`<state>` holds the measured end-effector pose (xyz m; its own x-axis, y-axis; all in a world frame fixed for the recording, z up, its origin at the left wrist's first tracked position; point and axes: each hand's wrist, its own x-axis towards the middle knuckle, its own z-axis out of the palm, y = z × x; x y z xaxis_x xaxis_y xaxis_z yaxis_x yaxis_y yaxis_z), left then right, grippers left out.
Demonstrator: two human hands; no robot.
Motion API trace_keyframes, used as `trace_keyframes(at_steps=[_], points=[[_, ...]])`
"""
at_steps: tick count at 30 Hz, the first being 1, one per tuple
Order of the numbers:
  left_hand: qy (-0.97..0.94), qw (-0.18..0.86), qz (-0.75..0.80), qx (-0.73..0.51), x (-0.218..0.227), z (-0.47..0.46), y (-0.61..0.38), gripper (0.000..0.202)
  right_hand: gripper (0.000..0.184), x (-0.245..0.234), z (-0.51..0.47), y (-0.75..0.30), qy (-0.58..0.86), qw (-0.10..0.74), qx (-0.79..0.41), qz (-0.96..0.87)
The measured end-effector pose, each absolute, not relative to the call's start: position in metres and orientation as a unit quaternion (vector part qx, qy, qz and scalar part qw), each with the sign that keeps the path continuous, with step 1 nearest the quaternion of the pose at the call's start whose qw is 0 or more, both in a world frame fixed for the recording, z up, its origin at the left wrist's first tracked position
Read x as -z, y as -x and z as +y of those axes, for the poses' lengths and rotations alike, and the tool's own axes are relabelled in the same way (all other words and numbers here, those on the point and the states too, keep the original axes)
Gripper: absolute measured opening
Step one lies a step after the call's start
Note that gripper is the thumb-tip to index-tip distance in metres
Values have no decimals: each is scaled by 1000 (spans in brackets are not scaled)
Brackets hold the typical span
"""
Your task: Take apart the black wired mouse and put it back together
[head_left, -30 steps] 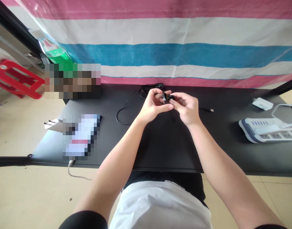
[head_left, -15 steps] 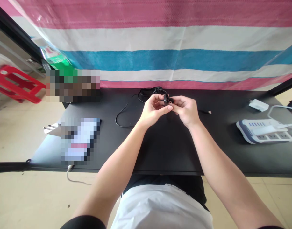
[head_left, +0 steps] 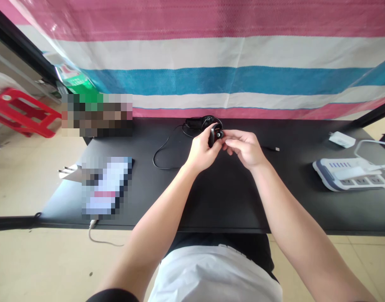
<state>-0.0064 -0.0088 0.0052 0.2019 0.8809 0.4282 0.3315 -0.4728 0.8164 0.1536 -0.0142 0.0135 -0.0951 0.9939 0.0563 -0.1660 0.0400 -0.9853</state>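
My left hand (head_left: 201,151) is closed around a small black earpiece-like device (head_left: 215,135), held just above the black table (head_left: 217,193). My right hand (head_left: 246,147) meets it from the right, fingertips curled and pinching at the device's end. A thin black cable (head_left: 163,147) loops on the table from behind the hands toward the left. Its metal plug end (head_left: 276,149) lies to the right of my right hand. A black bundle (head_left: 198,122) sits at the table's back edge behind the hands.
A white power strip (head_left: 349,175) with a white cord lies at the right, a white charger (head_left: 341,139) behind it. A blurred phone-like item (head_left: 106,184) rests at the left front. A striped tarp (head_left: 211,63) hangs behind; a red stool (head_left: 20,111) stands far left.
My left hand has turned and wrapped further round the black device, now gripping it upright. The right hand's fingers have shifted to its right end. The view has tilted down slightly.
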Motion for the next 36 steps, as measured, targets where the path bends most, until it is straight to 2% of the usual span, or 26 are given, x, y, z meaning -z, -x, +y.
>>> trace_keyframes(at_steps=[5,12,18,21,24,30,36], points=[[-727,243,437,-471,0,-3,7,41,31,-14,-14,-154,432,515,-550,-495],[-716,262,441,-474,0,-2,8,44,31,-15,-13,-153,457,504,-535,-501],[-603,418,444,-515,-3,-1,9,54,19,-8,-10,-152,493,531,-451,-521],[-531,504,441,-519,-4,4,11,55,33,-3,-8,-153,495,531,-435,-532],[-480,554,436,-522,-6,6,13,47,46,-2,-8,-154,485,500,-452,-557],[-477,589,411,-507,-13,4,16,38,18,-5,-11,-150,452,439,-488,-604],[-476,607,405,-491,-15,4,17,39,12,-2,-10,-149,455,458,-471,-601]])
